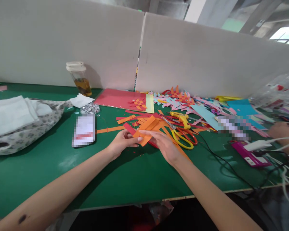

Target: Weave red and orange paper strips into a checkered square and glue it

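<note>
Orange paper strips [149, 125] lie crossed over one another between my hands, just above the table. My left hand [121, 143] pinches their lower left part between thumb and fingers, beside a red paper strip [129, 128]. On the other side my right hand [167, 148] holds the orange strips, its fingers straight and close together across the top; the thumb is hidden. Loose orange and red strips [128, 119] are scattered behind the hands. Scissors with yellow handles [183, 141] and another pair with red handles [192, 136] lie right of my right hand.
A yellow glue gun [181, 118] lies behind the scissors, its black cord trailing right to a magenta power strip [250, 157]. Red sheets [120, 98], cut paper pieces, a lidded cup [79, 78] and a cloth bundle [21, 125] lie around. Another person's hand [283, 134] is far right.
</note>
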